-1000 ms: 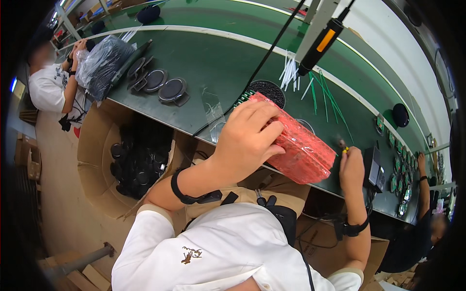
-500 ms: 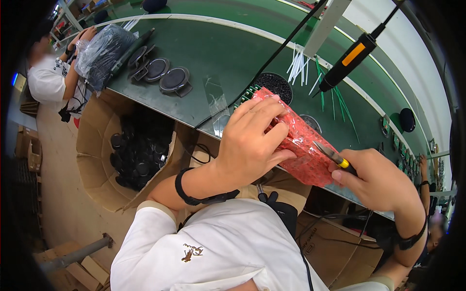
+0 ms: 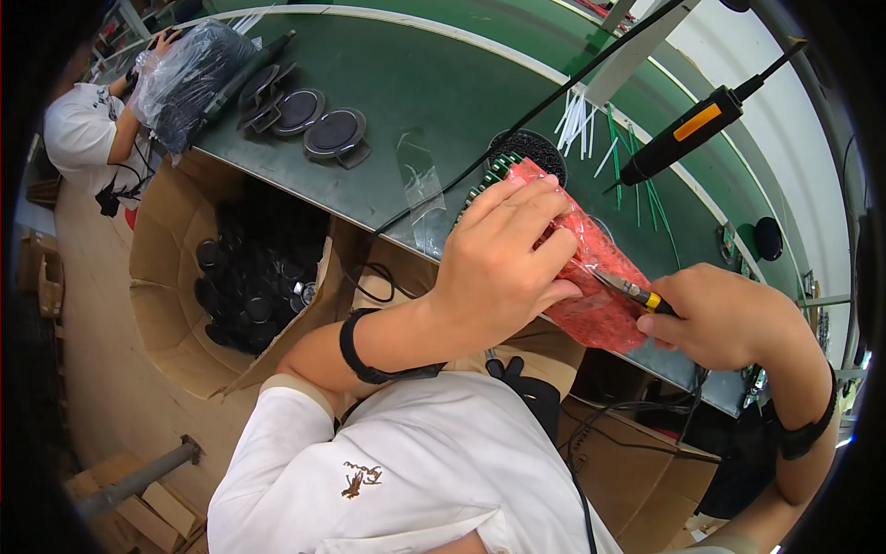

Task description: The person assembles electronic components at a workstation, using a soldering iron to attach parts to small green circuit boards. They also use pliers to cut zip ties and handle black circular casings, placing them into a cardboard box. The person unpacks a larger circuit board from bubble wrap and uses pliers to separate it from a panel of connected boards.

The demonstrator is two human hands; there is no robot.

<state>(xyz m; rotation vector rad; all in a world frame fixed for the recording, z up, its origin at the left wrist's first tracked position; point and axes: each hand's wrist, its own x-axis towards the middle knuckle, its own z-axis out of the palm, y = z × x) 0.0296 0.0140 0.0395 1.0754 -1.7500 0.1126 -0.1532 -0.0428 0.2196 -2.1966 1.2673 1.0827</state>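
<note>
My left hand (image 3: 508, 249) is closed around a red plastic bag (image 3: 604, 319), its fingers across the upper part. Green circuit boards (image 3: 498, 173) show in a row at the bag's far left edge, partly hidden by the hand. In my right hand (image 3: 729, 314) is a pair of pliers (image 3: 637, 292) with black and yellow handles. Their metal jaws point left and lie against the bag's surface; whether the jaws grip or pierce the plastic I cannot tell. Both hands are over the near edge of the green worktable (image 3: 406, 83).
An electric screwdriver (image 3: 683, 137) hangs at the right. Behind the bag stands a bowl of small black screws (image 3: 533, 148), near white and green cable ties (image 3: 577, 120). Round black parts (image 3: 334, 134) lie left. A cardboard box (image 3: 166, 286) holds black pieces. Another person (image 3: 83, 129) works far left.
The whole view has shifted a little. My hands, the bag and the pliers keep nearly the same arrangement, the pliers' jaws still at the bag.
</note>
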